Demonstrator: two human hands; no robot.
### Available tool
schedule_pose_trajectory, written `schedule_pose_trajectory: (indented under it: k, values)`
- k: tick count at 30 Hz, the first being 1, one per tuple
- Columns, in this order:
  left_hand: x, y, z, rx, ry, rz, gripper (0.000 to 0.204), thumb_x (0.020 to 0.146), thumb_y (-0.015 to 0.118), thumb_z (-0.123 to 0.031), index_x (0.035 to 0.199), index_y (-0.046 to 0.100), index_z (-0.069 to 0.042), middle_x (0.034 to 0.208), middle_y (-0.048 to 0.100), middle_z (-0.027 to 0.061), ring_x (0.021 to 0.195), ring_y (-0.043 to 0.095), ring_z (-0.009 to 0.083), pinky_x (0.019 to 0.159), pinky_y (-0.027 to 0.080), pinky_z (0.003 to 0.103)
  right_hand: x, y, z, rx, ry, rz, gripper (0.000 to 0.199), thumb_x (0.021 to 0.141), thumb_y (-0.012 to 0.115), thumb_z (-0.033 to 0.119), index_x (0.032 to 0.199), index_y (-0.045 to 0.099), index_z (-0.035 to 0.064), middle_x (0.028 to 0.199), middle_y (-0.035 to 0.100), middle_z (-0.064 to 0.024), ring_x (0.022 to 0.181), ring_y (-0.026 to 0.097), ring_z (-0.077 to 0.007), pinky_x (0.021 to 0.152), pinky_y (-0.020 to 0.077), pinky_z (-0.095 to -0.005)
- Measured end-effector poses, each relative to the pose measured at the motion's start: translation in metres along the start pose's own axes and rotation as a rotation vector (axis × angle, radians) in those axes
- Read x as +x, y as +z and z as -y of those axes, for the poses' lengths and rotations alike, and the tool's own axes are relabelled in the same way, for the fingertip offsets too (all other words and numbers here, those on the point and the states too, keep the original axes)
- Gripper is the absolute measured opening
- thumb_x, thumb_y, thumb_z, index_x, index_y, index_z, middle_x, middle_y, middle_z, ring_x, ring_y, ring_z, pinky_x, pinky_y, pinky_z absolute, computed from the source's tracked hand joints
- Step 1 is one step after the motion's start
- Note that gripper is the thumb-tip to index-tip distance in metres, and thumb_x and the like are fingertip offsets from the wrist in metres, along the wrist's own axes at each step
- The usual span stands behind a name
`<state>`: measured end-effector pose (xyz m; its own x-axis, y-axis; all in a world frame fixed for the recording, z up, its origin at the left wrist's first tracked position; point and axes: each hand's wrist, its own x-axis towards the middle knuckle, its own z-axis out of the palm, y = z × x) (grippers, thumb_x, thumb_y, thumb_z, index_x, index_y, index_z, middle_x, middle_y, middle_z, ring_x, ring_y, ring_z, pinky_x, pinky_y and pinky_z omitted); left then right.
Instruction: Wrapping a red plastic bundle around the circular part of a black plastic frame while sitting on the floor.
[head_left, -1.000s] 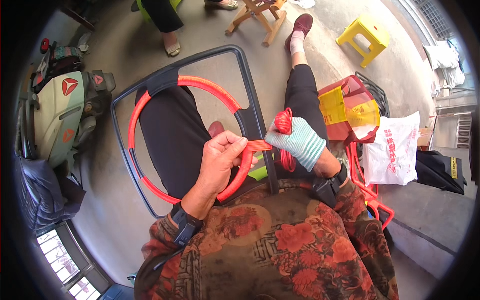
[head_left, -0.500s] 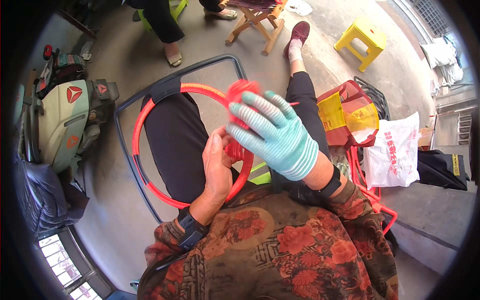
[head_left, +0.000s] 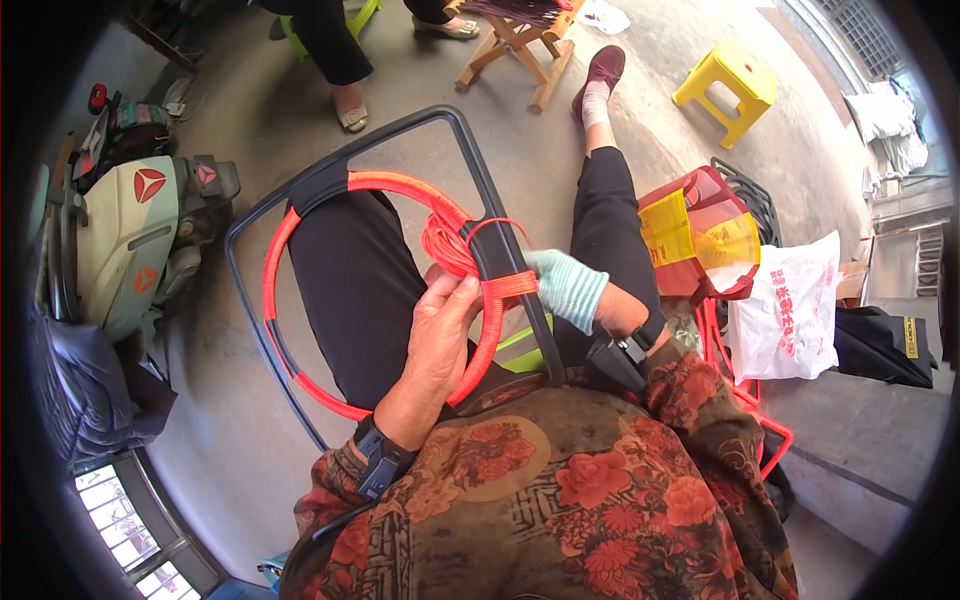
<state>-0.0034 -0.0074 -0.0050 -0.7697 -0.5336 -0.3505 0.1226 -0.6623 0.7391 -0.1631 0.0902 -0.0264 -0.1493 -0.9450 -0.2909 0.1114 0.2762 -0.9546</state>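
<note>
Dark grey metal chair-back frame (head_left: 350,160), tubular with rounded corners, laid across the lap and tilted away toward the concrete floor (head_left: 640,130). Inside it, round hoop wrapped in orange-red plastic cord (head_left: 300,225), lashed to the frame's right upright (head_left: 505,265) by a flat band of cord turns.

Left hand (head_left: 440,335), bare: closed on the hoop just below the lashing, thumb and fingers pinching the wrapped rim, a bunched coil of loose orange-red cord (head_left: 445,245) resting above the fingertips. Right hand (head_left: 565,290), in a pale teal knitted glove: set against the outer side of the upright, level with the lashing; partly hidden behind the tube, so whether closed on cord or merely bracing the tube cannot be told.

Handling, judged from appearance:
- Frame: stiff, likely moderately heavy, awkward by size rather than weight. Best taken by the upright tubes near the lashing, with the lap as support.
- Hoop: rigid under the wrap; ribbed cord surface likely offers good friction.
- Cord: thin, flexible, probably smooth and springy; prone to uncoiling or slackening if tension drops. Best pinched close to the last turn.

Surroundings: red-and-yellow plastic bag (head_left: 700,235) and white plastic bag (head_left: 785,305) to the right, more orange-red cord (head_left: 745,400) trailing beneath; yellow plastic stool (head_left: 730,90) and wooden stool (head_left: 515,45) farther off; another person's legs (head_left: 335,50) at the top edge.
</note>
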Motion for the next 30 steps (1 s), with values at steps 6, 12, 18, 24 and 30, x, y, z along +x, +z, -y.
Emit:
schedule_pose_trajectory:
  k: [6,12,18,24,30]
  values:
    - [-0.002,-0.001,-0.006,0.035,-0.133,0.043,0.014,0.095,0.054,-0.017,0.098,0.059,-0.004,0.092,0.065,0.0098,0.077,0.065,0.0173,0.067,0.055,0.031,-0.044,-0.058,-0.006,0.423,-0.469,-0.465,0.018,0.082,0.065,0.012,0.097,0.058,0.0057,0.096,0.066,-0.01,0.095,0.062,-0.0188,0.086,0.049,-0.0331]
    - [-0.009,-0.001,-0.007,0.117,-0.134,0.054,0.014,0.094,0.056,-0.017,0.087,0.056,-0.005,0.081,0.064,0.0092,0.063,0.065,0.0162,0.057,0.056,0.028,-0.153,-0.16,-0.039,0.866,-0.543,-0.791,0.021,0.09,0.056,0.016,0.109,0.054,0.0061,0.098,0.061,-0.0079,0.089,0.059,-0.0224,0.084,0.0496,-0.0351]
    - [-0.008,0.004,-0.002,0.166,-0.08,-0.003,0.015,0.094,0.057,-0.018,0.089,0.056,-0.004,0.081,0.064,0.0098,0.064,0.066,0.016,0.057,0.056,0.028,-0.153,-0.171,-0.045,1.061,-0.671,-0.492,0.017,0.094,0.053,0.017,0.105,0.055,0.0041,0.088,0.059,-0.0057,0.08,0.06,-0.0168,0.072,0.0503,-0.0287]
    - [-0.008,0.004,0.001,0.128,-0.086,0.006,0.012,0.093,0.058,-0.016,0.092,0.055,-0.004,0.082,0.065,0.0103,0.064,0.066,0.0164,0.056,0.057,0.027,-0.055,-0.036,0.018,0.336,-0.131,-0.32,0.041,0.088,0.058,0.02,0.123,0.053,-0.0011,0.112,0.061,-0.0126,0.07,0.061,-0.013,0.068,0.0504,-0.0263]
    - [-0.009,0.01,-0.004,0.122,-0.031,-0.03,0.018,0.091,0.06,-0.01,0.104,0.05,-0.004,0.084,0.064,0.0114,0.064,0.066,0.0172,0.055,0.057,0.027,-0.041,-0.027,0.016,-0.002,0.175,-0.276,0.027,0.084,0.066,0.03,0.085,0.064,0.0032,0.066,0.06,-0.0018,0.061,0.058,-0.0102,0.058,0.0466,-0.0265]
